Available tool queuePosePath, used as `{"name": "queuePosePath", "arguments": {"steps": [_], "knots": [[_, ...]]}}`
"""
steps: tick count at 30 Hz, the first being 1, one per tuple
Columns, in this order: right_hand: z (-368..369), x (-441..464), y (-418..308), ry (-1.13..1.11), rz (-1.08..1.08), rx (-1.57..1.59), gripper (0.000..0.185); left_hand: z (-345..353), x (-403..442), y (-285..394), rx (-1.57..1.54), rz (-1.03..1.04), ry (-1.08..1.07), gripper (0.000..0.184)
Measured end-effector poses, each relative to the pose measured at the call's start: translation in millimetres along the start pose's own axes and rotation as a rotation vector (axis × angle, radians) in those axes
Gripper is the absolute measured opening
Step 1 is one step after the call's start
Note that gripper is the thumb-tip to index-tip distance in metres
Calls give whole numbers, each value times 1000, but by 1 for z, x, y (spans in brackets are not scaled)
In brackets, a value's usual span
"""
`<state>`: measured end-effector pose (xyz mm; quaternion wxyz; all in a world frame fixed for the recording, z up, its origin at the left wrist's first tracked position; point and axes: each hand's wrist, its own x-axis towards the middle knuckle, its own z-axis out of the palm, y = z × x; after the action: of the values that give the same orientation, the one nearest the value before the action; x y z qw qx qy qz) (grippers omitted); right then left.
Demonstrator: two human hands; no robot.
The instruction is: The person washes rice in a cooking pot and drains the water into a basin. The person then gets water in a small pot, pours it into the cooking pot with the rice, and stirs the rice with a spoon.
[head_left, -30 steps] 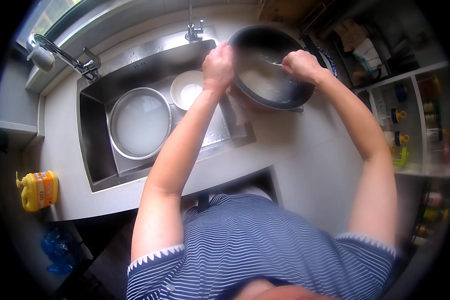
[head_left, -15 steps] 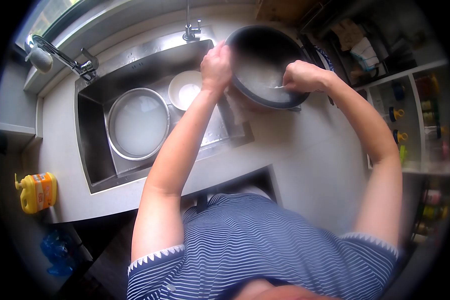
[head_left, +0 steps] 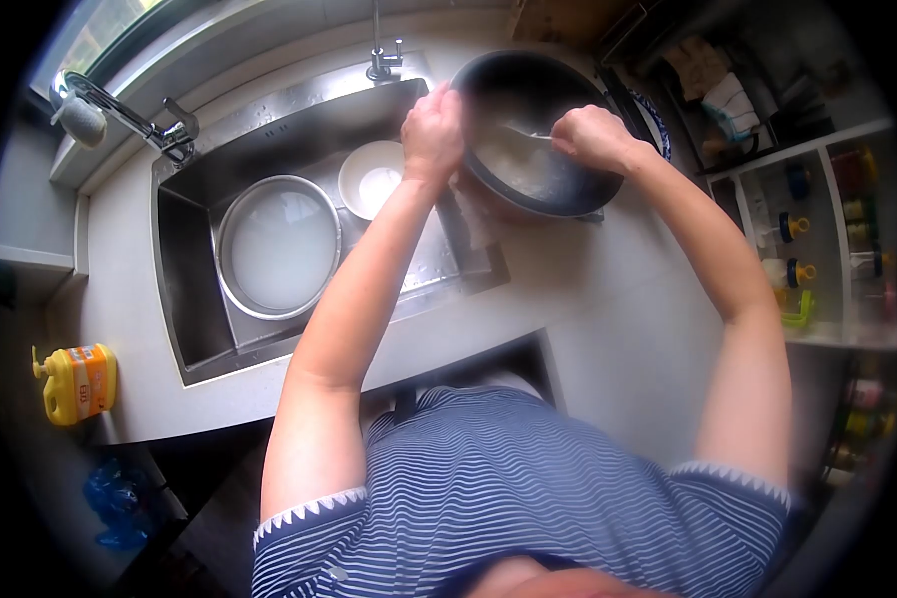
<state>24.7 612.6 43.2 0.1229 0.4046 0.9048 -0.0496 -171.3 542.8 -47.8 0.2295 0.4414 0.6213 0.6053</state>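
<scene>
A large dark pot point(head_left: 568, 194), tilted, rests on the counter to the right of the sink, with pale, cloudy contents inside. At its left rim, my left hand point(head_left: 434, 135) is closed on the edge. My right hand point(head_left: 590, 138) is closed over the pot's right side, gripping a thin, light-coloured spoon point(head_left: 530, 134) that reaches into the pot; its far end is blurred. In the sink, near my left forearm, stand a round metal pan point(head_left: 227, 254) filled with cloudy whitish liquid and a smaller white bowl point(head_left: 354, 179).
The steel sink point(head_left: 184, 289) has a faucet point(head_left: 130, 118) at its left and a slim tap point(head_left: 381, 65) behind. A yellow pump bottle point(head_left: 78, 384) stands at the counter's left end. To the right are shelves point(head_left: 825, 239) with bottles, and a hanging cloth point(head_left: 730, 108).
My right hand has lifted and shifted slightly left inside the pot's opening, bringing more of the spoon into sight. My left hand stays on the rim.
</scene>
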Motion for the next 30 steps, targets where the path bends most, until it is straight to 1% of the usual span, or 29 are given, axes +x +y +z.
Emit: {"name": "queuePosePath", "arguments": {"steps": [2, 4, 6, 7, 10, 12, 17, 20, 23, 25, 28, 30], "knots": [[-2, 7, 5, 48, 55, -100, 17, -1, 1, -1, 18, -15, -5, 44], [-7, 8, 14, 81, 68, -103, 16, 0, 1, -2, 16, -19, -3, 44], [-15, 4, 19, 148, 76, -25, 16, 0, 1, -5, 13, -17, 6, 44], [-19, 2, 15, 163, 97, -55, 15, 2, 2, -7, 9, -14, 14, 43], [-2, 6, 16, 139, 62, -156, 15, 2, 1, -5, 15, -19, 1, 43], [0, 0, 8, 3, 20, -100, 14, 0, 1, -4, 18, -21, -5, 43], [-13, -18, -4, -219, -116, 44, 17, 0, 0, -1, -10, -4, -4, 44], [-23, -21, -9, -397, -103, 199, 19, 2, 1, -6, -7, -8, 4, 44], [-37, -30, -18, -356, -37, 383, 19, 1, 0, -4, 16, -4, -2, 45], [-32, -28, -18, -332, -11, 507, 19, 0, 0, -3, 11, -10, -10, 45], [-12, -16, -11, -288, -46, 331, 19, 0, 0, -3, 11, -16, -13, 45], [-3, -6, -1, -174, -29, 169, 17, 0, -1, -4, 13, -18, -9, 44]]}}
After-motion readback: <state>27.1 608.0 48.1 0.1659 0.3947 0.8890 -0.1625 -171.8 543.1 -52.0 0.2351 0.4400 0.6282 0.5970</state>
